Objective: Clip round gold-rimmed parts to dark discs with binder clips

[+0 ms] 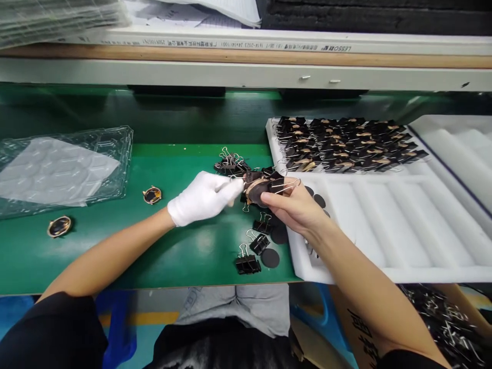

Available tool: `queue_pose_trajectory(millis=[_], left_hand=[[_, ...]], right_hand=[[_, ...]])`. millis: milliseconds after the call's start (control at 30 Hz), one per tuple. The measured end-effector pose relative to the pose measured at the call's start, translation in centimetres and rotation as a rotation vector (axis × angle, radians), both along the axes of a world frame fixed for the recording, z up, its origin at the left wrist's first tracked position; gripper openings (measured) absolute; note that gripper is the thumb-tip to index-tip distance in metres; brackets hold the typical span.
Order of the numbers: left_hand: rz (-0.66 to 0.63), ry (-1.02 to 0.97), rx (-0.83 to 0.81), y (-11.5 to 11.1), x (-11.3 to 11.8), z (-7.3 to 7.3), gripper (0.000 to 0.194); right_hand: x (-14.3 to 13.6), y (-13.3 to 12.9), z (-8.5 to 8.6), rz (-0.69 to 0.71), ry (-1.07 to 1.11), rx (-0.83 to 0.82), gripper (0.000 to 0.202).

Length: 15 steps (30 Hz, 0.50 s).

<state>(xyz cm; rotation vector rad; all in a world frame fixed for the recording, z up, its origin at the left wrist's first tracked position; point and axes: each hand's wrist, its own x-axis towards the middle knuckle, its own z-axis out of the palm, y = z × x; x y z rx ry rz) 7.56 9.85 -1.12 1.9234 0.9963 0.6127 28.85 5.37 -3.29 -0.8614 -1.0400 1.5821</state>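
Observation:
My left hand (209, 197), in a white glove, pinches a binder clip at the left side of a watch case (249, 193). My right hand (298, 207) is bare and grips the same watch case, its thumb pressing on a round black disc (259, 193) that covers the face. A black binder clip (275, 185) with wire handles is clamped on the case's right side. Fingers partly hide the case. Below the hands lie loose binder clips (248, 264) and black discs (270, 258). A pile of binder clips (230, 163) sits just beyond the hands.
A white foam tray (369, 220) at right carries rows of clipped watch cases (349, 143). Two watch cases (152, 195) lie on the green table (184, 256) at left, near a clear plastic tray (126, 148). A box of binder clips (449, 323) stands below right. A shelf (246, 74) crosses the back.

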Motion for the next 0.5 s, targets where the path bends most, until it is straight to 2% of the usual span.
queue_pose_trajectory(millis=[100,167,333,500], left_hand=[[-0.037,0.158,0.047,0.1,-0.8,0.4,0.057],[-0.053,0.218,0.019,0.2,-1.0,0.6,0.059],[-0.086,0.274,-0.005,-0.1,-0.8,0.9,0.056],[-0.075,0.302,0.039,-0.1,-0.8,1.2,0.052]], right_hand=[[0.3,0.0,0.0,0.045,-0.077,0.001,0.031],[0.6,0.0,-0.1,0.071,-0.128,-0.003,0.033],[1.1,0.0,-0.2,0.092,-0.213,-0.046,0.038],[0.9,0.1,0.0,0.068,-0.185,-0.053,0.034]])
